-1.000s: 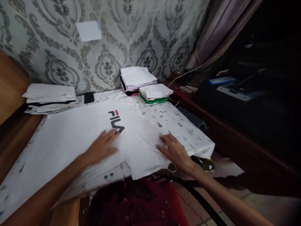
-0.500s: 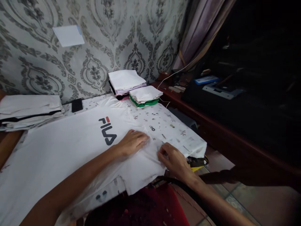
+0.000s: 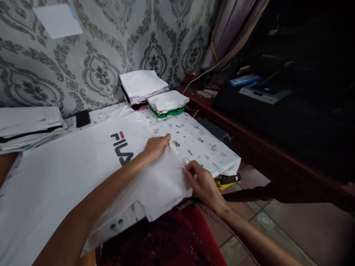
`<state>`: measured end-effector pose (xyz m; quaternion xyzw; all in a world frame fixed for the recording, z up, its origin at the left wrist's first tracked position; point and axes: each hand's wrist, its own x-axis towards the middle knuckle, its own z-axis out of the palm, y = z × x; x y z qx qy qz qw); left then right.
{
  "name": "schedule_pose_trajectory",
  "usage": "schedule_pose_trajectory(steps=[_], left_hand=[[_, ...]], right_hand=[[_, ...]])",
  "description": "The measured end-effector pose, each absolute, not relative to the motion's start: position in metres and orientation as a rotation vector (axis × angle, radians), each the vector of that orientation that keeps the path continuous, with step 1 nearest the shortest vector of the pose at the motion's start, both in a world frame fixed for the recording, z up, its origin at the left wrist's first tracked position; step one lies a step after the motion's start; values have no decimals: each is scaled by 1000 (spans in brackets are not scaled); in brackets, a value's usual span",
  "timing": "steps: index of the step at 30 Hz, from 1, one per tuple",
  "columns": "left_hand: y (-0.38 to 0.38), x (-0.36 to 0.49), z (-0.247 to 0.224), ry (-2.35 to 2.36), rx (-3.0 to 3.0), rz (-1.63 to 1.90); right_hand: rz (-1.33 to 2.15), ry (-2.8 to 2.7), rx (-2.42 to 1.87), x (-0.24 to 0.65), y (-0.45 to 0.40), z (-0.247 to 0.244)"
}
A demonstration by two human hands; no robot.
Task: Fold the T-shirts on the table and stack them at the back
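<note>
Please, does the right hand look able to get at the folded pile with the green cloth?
Probably yes: mostly patterned table cover lies between the right hand and the pile, though it seems to grip the white shirt.

The shirt lies across the tabletop, with the left hand and the right hand at its right end. Behind it, at the left, sits a pile of clothes; right of that, what may be a phone. Farther right, two stacks stand side by side before the wall, which bears a paper. A curtain hangs right of the wall.
</note>
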<state>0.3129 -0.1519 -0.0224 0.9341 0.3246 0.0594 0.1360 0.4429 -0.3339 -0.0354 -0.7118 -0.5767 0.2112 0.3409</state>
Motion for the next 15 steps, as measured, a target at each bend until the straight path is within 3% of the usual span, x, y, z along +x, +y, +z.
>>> schedule_pose_trajectory(steps=[4, 9, 15], left_hand=[[-162, 312, -39, 1042, 2679, 296], [-169, 318, -42, 1056, 2843, 187], [-174, 307, -40, 904, 2861, 281]], right_hand=[[651, -1350, -1797, 435, -337, -29], [633, -1371, -1867, 430, -354, -39], [298, -1543, -1994, 454, -381, -75]])
